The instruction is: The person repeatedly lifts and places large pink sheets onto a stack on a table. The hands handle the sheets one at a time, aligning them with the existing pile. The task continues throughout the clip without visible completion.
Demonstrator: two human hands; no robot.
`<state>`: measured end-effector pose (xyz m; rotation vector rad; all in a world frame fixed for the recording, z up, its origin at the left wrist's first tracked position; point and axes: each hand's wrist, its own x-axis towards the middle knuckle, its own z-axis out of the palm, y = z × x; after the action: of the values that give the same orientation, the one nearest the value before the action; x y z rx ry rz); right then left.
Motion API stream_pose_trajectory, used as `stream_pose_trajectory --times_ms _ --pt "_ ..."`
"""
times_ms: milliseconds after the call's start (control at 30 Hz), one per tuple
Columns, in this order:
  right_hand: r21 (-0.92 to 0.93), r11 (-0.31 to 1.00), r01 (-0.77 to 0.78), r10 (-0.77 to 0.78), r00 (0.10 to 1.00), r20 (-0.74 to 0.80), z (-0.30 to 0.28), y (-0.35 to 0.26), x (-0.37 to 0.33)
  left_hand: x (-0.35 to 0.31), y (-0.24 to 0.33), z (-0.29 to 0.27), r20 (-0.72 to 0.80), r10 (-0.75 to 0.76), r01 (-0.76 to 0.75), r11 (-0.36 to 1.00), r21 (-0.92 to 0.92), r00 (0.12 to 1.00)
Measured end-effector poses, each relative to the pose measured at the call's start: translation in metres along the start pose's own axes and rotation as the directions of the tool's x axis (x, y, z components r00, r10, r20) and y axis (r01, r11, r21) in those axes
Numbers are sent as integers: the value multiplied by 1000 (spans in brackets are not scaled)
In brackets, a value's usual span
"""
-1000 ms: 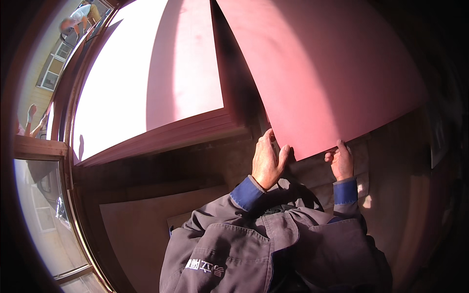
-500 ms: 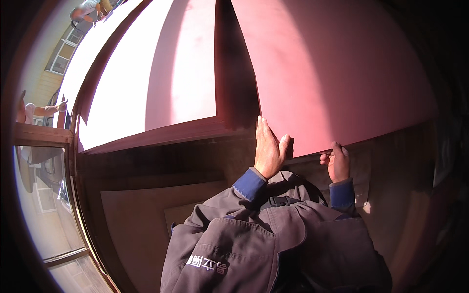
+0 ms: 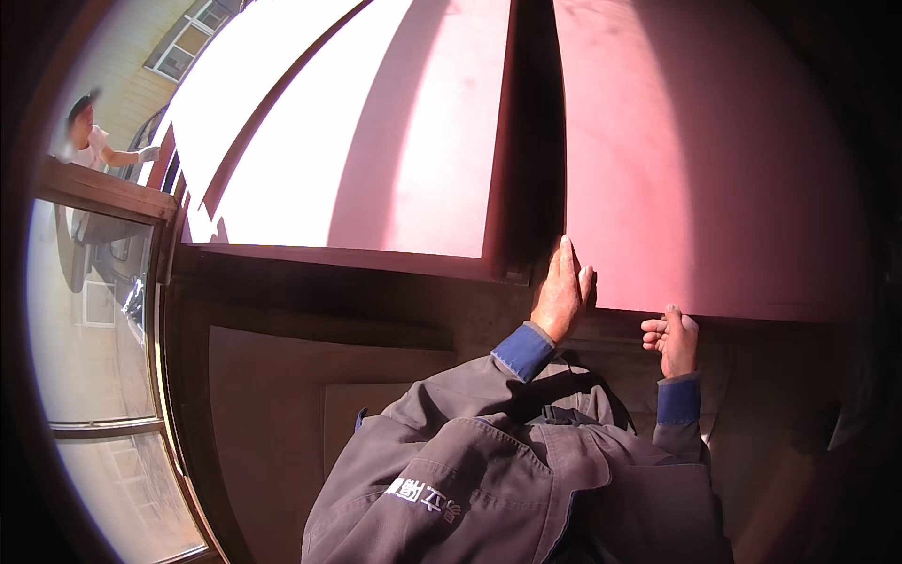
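Observation:
A large pink sheet point(image 3: 625, 188), thin and flat like board or paper, lies on the right with its near left corner toward me. My left hand point(image 3: 562, 299) is at that corner, its fingers stretched out together along the left edge, thumb apart. Farther right, my right hand point(image 3: 675, 343) is closed at the near edge, thumb tip over the border and fingers curled below it. To the left, past a dark gap, lies another pale pink sheet point(image 3: 423, 160), brightly sunlit with a shadow band across it.
Below the sheets on the left, flat boards point(image 3: 263, 404) lie in shade. A glazed frame point(image 3: 94, 329) runs along the left side. Beyond it stands a person point(image 3: 89, 141) wearing a cap, with a gloved hand near the far sheets.
The view has shifted, so the sheets appear squarer and farther right. My hands stay at the right sheet's corner and near edge; my right fingers show more below the border.

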<state>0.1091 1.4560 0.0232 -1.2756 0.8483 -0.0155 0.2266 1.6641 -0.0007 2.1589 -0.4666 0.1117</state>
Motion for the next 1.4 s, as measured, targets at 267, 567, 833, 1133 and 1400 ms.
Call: stream_pose_trajectory --times_ms 267,567,833,1133,1400 --pt "-170 985 -8 2 999 -33 -4 10 10 4 27 -66 431 -320 332 942 51 844" --pt "-112 990 86 -106 976 -189 5 40 6 51 -191 -487 -629 184 377 662 648 756" --pt "-157 982 -102 95 994 -54 117 126 -79 -24 -342 -618 -526 -262 538 689 485 809" --pt "129 980 -149 -18 583 813 356 138 -144 -132 -234 -495 -348 -583 69 574 -816 734" --pt "371 927 -51 -94 928 362 316 111 -234 -246 -70 -351 207 -430 362 317 -877 879"
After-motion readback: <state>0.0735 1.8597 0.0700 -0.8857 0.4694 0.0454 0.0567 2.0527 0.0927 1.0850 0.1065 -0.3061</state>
